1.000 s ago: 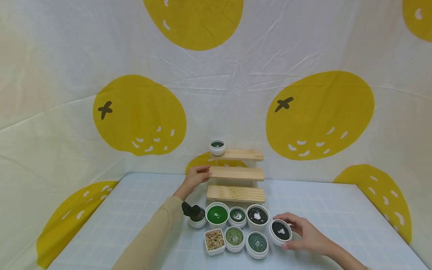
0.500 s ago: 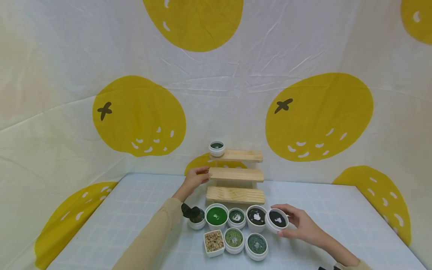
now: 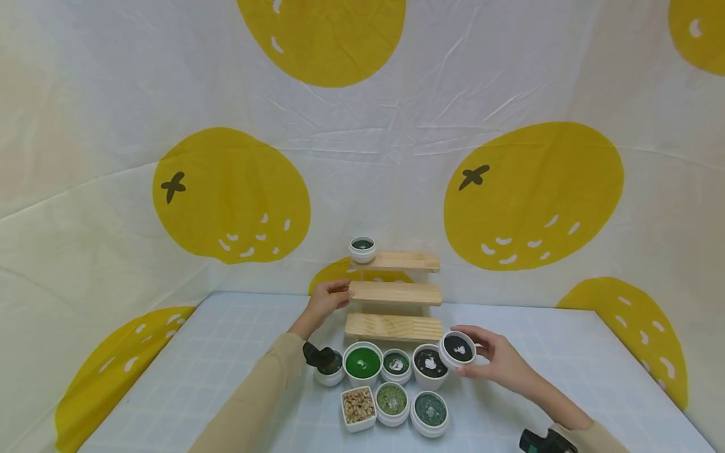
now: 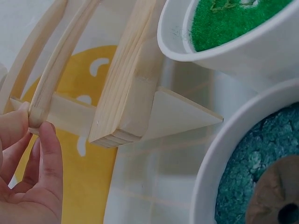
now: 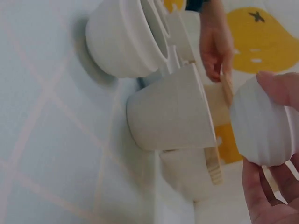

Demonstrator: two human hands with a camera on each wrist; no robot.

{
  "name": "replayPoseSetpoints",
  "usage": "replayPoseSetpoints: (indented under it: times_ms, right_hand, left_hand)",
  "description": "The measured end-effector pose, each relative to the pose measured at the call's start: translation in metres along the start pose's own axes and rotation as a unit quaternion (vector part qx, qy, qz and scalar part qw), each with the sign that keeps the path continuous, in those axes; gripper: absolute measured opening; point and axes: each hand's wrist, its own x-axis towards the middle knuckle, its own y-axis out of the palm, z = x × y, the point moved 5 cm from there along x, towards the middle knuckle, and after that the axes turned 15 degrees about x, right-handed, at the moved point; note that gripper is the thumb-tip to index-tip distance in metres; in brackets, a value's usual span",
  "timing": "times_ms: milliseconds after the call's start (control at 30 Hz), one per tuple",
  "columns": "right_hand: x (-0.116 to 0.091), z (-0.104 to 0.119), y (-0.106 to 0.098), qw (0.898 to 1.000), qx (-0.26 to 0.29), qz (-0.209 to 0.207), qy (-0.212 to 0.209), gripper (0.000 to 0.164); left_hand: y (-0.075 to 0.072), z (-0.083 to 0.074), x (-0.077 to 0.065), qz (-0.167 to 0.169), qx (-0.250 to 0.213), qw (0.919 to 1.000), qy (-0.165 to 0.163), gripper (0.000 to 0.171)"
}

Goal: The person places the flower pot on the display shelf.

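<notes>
In the head view my left hand pinches the left end of the middle board of a three-step wooden shelf. The left wrist view shows thumb and fingers on that board's end. My right hand holds a small round white pot with a dark fill and a white patch on top. Thumb and fingers grip its ribbed side in the right wrist view, up off the table. It overlaps the rim of a larger dark-filled pot. Another small white pot stands on the top board's left end.
Before the shelf stand a green-topped pot, a small pot and a pot with a brown piece. Nearer are a square pot of gravel, a light green one and a teal one. A printed cloth hangs behind.
My right hand has lifted the dark-filled pot up and moved it left toward the shelf. The left hand stays on the middle board.
</notes>
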Motion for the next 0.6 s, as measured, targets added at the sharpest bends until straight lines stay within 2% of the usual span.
replayPoseSetpoints:
  times_ms: [367, 600]
  right_hand:
    - [0.025, 0.007, 0.007, 0.998, -0.011, -0.038, 0.048, 0.068]
    - [0.041, 0.009, 0.012, 0.998, -0.007, -0.041, 0.054, 0.067]
  left_hand:
    - [0.000, 0.000, 0.001, -0.001, 0.004, 1.0000, 0.002, 0.038]
    - [0.000, 0.001, 0.001, 0.000, 0.001, 1.0000, -0.003, 0.039]
